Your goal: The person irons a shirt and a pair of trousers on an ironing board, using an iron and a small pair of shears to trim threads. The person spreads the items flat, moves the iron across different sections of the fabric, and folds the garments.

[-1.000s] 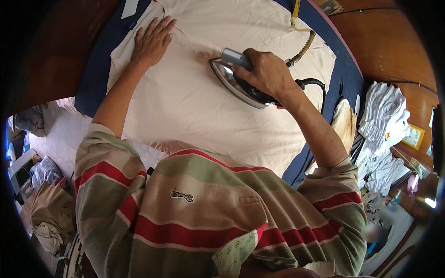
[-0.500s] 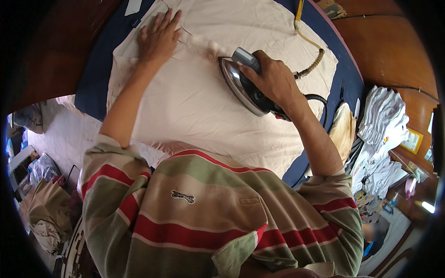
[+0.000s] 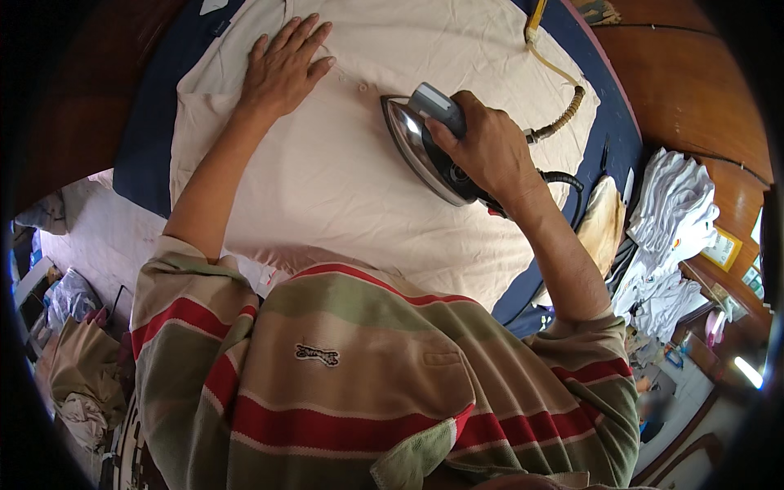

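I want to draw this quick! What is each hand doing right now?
Left hand: open, pressed flat on the cream shirt.
Right hand: closed around the handle of the steam iron.

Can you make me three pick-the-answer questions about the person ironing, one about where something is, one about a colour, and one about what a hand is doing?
1. Where is the iron?
A. On the floor
B. On the cream garment
C. On the pile of white clothes

2. What colour is the board cover under the garment?
A. Dark blue
B. Yellow
C. Pink

3. What is the left hand doing?
A. Holding the iron
B. Lying flat on the garment
C. Gripping the hose

Answers:
1. B, the iron sits on the cream cloth, gripped by the right hand.
2. A, dark blue shows all round the garment's edges.
3. B, its fingers are spread, palm down on the cloth.
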Available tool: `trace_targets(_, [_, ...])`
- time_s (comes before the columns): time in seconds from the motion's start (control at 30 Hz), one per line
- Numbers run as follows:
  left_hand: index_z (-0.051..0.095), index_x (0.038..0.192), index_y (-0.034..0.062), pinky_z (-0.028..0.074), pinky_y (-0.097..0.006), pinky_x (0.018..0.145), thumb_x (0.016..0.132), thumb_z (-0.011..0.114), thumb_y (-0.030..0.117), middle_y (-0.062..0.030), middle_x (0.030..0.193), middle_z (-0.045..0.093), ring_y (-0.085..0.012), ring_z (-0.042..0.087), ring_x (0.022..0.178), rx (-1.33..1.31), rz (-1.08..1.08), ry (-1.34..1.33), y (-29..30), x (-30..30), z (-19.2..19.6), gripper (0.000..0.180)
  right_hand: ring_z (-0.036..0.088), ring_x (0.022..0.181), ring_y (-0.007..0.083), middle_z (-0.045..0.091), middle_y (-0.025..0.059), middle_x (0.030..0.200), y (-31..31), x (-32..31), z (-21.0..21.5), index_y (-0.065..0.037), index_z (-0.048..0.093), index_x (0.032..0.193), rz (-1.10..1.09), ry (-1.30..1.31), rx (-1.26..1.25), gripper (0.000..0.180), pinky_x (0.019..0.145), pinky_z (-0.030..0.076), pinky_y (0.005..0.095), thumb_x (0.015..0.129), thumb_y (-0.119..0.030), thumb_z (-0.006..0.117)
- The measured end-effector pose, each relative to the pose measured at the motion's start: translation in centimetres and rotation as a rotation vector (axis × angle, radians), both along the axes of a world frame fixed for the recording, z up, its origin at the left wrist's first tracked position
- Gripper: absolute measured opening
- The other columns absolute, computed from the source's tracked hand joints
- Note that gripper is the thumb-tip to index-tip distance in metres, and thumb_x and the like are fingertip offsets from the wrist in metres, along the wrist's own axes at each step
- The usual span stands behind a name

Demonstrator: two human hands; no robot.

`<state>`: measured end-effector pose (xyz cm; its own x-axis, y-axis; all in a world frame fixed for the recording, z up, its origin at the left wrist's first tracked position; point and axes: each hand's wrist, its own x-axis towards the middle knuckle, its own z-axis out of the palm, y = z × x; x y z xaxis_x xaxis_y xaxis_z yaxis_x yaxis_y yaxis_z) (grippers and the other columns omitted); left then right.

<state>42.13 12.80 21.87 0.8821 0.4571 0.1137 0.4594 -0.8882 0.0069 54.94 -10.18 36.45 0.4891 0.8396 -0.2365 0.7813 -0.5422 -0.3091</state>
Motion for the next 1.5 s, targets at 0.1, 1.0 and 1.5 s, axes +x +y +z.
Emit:
trace_targets(0.1, [0.025,0.141,0.0288,0.016,-0.048,0.108,0.093,0.029,0.051,0.0059,0.147,0.021,-0.0152,0.019,0.136,-0.010,-0.008,-0.019,-0.1,0.2,-0.2,0.053,0.062,0.063,0.0355,0.062,0.0202,0.067,1.0,0.2,-0.2,0.001,0.055,0.089,0.062,-0.043,0.073,0.037,0.058,0.051,0.0411,0.082,-0.035,0.056])
trace_targets(1.0, [0.025,0.141,0.0248,0.016,-0.047,0.109,0.092,0.035,0.049,0.0035,0.147,0.022,-0.0163,0.019,0.135,-0.050,-0.004,-0.030,-0.1,0.1,0.2,0.055,0.063,0.073,0.0355,0.063,0.0212,0.072,4.3,2.2,0.2,0.001,0.059,0.089,-0.091,-0.025,0.050,0.041,0.068,0.050,0.0414,0.082,-0.039,0.055])
trace_targets(1.5, [0.024,0.141,0.0257,0.015,-0.045,0.110,0.092,0.034,0.049,0.0054,0.147,0.021,-0.0153,0.018,0.136,-0.060,0.012,0.015,-0.2,0.0,0.8,0.056,0.062,0.067,0.0376,0.061,0.0221,0.069,-1.9,0.8,1.0,-0.002,0.058,0.099,-0.155,0.150,0.030,0.039,0.063,0.049,0.0436,0.081,-0.037,0.059])
